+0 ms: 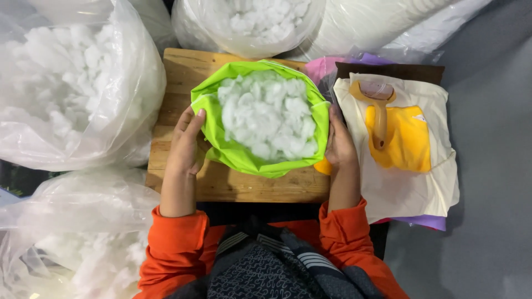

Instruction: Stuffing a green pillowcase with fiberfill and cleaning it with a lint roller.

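A lime-green fabric cover (244, 158) sits open on a wooden board (183, 72), packed with white fluffy stuffing (269, 113). My left hand (187, 143) grips the cover's left rim, fingers curled on the fabric. On the right rim, my right hand (339, 145) holds the other side of the opening. Both arms wear orange sleeves.
Large clear plastic bags of white stuffing lie at the left (66, 83), lower left (77, 238) and top (249, 22). To the right is a stack of cream, yellow and purple fabric pieces (415, 182) with a tan-handled brush (379, 113) on it. Grey floor at far right.
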